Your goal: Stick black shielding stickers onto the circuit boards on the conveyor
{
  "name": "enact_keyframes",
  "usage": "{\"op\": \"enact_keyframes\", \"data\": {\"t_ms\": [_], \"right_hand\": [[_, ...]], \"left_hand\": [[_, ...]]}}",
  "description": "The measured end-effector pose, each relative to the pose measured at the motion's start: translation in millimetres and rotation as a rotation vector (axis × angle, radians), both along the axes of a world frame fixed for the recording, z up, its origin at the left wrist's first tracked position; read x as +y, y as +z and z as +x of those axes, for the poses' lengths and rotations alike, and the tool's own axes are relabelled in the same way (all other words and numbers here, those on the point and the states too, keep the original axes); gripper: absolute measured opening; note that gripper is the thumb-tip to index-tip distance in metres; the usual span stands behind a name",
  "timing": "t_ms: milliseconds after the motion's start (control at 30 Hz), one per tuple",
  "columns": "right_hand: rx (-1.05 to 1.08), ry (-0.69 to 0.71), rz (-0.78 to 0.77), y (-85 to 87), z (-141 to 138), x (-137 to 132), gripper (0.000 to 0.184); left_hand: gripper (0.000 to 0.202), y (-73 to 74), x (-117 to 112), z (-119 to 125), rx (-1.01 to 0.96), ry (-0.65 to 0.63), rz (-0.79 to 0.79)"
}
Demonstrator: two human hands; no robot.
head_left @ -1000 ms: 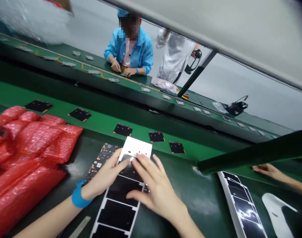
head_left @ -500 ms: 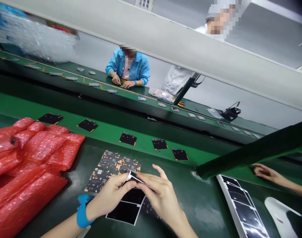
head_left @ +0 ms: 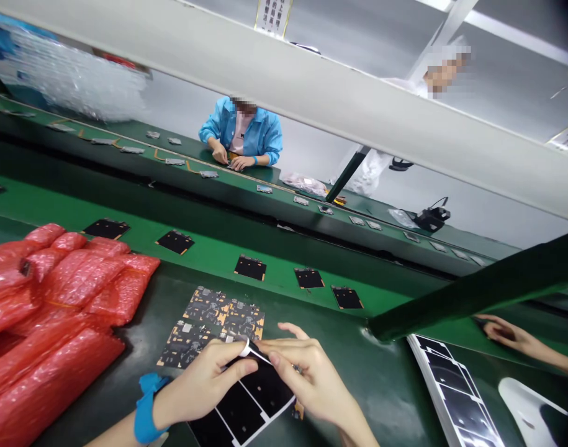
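Note:
My left hand (head_left: 209, 385), with a blue band at its wrist, pinches the curled upper edge of a sheet of black stickers (head_left: 241, 411) on white backing. Against the same edge, my right hand (head_left: 306, 379) presses its thumb and fingers, partly hiding what lies between them. The sheet is bent and tilted, its black panels facing up. Just beyond my hands lie several black circuit boards (head_left: 204, 310) with gold patches, grouped on the table. Another board (head_left: 298, 410) peeks out under my right hand.
Red bubble-wrap bundles (head_left: 69, 292) fill the left. A green strip (head_left: 213, 254) bears several black-covered boards. On the right are a slanted green post (head_left: 451, 298), a stack of sticker sheets (head_left: 455, 385) and another person's hand (head_left: 502, 329). A blue-jacketed person (head_left: 241, 133) sits opposite.
The sticker sheet has shifted nearer and shows more of its black panels. My hands have moved slightly lower. Boards on the green strip have slid a little to the right.

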State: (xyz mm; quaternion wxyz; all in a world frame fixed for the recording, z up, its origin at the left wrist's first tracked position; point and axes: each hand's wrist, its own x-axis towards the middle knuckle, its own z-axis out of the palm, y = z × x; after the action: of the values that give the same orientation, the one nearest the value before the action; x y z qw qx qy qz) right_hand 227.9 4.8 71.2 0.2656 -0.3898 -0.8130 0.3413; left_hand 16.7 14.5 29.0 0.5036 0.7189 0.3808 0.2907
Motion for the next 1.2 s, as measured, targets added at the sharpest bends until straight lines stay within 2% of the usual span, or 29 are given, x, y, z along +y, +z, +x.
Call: {"op": "enact_keyframes", "data": {"t_ms": [67,200,300,567,633,733,800,867,933,1033,1067,1133,1200], "right_hand": [[0.012,-0.025,0.05,-3.9,0.5,1.0,0.03],[0.003,-0.153,0.332,-13.1,-1.2,0.8,0.025],[0.0,-0.135,0.412,-14.8,-4.7,-1.5,0.022],[0.055,-0.089,0.421,-8.8,-10.0,-3.5,0.028],[0.084,-0.085,0.343,-7.7,-10.3,-2.3,0.027],[0.159,-0.126,0.127,-8.6,-13.2,-1.1,0.026],[0.214,-0.208,0.001,-12.7,-15.8,-0.1,0.026],[0.314,-0.388,-0.067,-19.7,-15.6,2.9,0.021],[0.446,-0.611,-0.069,-27.6,-10.2,9.6,0.019],[0.62,-0.867,0.008,-34.3,4.4,23.6,0.033],[0.671,-0.925,0.039,-34.3,8.2,27.0,0.038],[0.761,-1.008,0.08,-30.9,9.4,28.5,0.043],[0.822,-1.021,0.074,-24.4,0.9,22.5,0.041]], "left_hand": [[0.038,-0.3,-0.7,-0.2,0.023,0.003,-0.009],[0.036,-1.5,-4.0,1.5,0.044,0.036,-0.036],[0.033,-1.4,-6.8,4.2,0.087,0.088,-0.011],[0.036,-2.0,-9.6,7.0,0.11,0.082,0.015],[0.035,-1.1,-8.7,6.0,0.107,0.071,0.021],[0.033,0.8,-6.2,4.4,0.075,0.026,0.037],[0.034,0.7,-5.1,3.5,0.069,0.018,0.054],[0.034,-1.1,-5.3,2.5,0.072,0.043,0.032],[0.033,-4.2,-6.0,0.8,0.015,0.081,-0.048],[0.058,-9.3,-3.6,-1.5,-0.081,0.203,-0.078],[0.062,-10.3,-1.3,-1.5,-0.054,0.262,-0.016],[0.06,-8.8,4.8,0.7,0.114,0.348,0.213],[0.063,-0.9,10.5,6.8,0.38,0.333,0.455]]}}
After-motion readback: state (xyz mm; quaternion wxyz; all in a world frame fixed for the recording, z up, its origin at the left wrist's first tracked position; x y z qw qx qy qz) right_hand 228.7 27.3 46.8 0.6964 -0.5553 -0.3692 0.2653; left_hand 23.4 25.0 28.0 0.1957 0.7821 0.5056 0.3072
